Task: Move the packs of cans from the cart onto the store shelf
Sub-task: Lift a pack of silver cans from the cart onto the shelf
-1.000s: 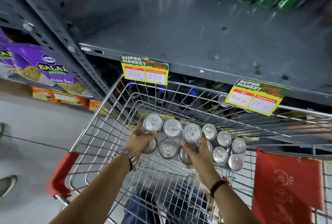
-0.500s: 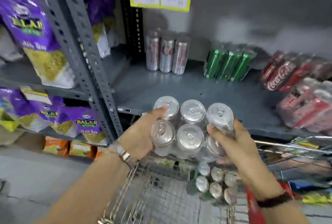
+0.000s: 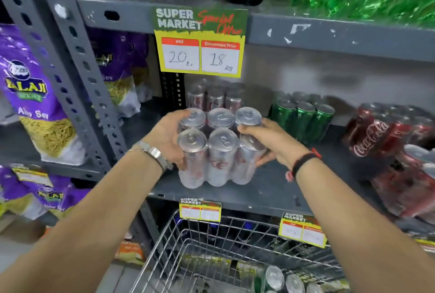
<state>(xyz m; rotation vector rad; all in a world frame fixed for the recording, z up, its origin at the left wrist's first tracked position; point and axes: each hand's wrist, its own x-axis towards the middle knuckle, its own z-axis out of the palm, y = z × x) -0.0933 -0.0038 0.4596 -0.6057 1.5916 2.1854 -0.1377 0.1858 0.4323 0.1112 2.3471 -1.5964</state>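
Grey store shelf [image 3: 294, 189] is carrying the silver six-pack of cans [image 3: 220, 149] near its front edge, upright, base looking seated on the board. Wire cart [image 3: 226, 252] is sitting below the grip, more cans [image 3: 292, 281] lying inside. Left hand [image 3: 168, 138] is clasping the pack's left side, right hand [image 3: 270, 141] clasping its right side. Another silver pack [image 3: 215, 97] is standing just behind the grip, green cans [image 3: 302, 116] beyond the right hand.
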